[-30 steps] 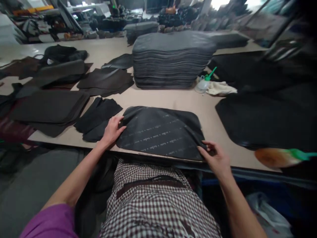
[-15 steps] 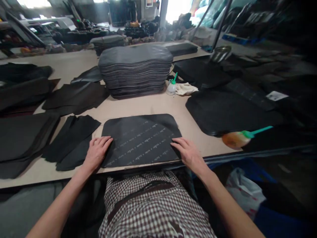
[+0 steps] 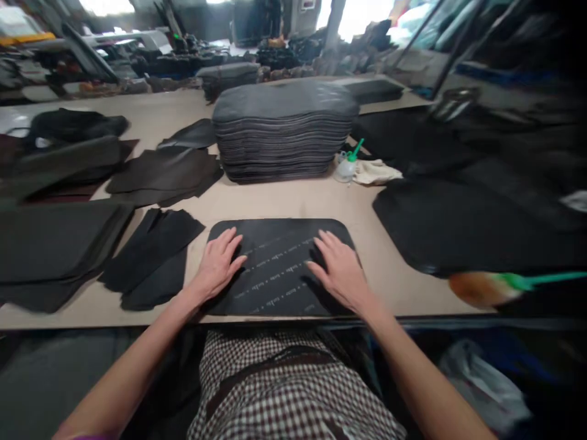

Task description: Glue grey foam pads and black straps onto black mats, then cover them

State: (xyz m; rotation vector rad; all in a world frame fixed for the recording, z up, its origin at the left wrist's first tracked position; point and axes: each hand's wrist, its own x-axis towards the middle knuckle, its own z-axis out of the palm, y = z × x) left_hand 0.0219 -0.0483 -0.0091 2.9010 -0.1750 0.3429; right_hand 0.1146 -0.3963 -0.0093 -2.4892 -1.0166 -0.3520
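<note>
A dark rounded-corner panel [image 3: 275, 269] with rows of pale printed lettering lies flat at the table's front edge, right before me. My left hand [image 3: 219, 263] rests over its left side, fingers spread and pointing away from me. Over the panel's right side is my right hand [image 3: 338, 269], its fingers likewise apart. Neither hand grips anything. Behind the panel stands a tall stack of similar dark panels [image 3: 284, 134].
Dark cut pieces [image 3: 151, 256] lie to the left, beside a pile of larger dark sheets [image 3: 55, 244]. A green-spouted bottle [image 3: 346, 168] stands near a pale cloth [image 3: 376, 172]. At right, an orange-brown bottle [image 3: 481, 288] lies beside more dark sheets [image 3: 468, 220].
Both hands have moved from the panel's side edges inward onto its top, with fingers spreading. The view has swung left, so the surroundings appear shifted right.
</note>
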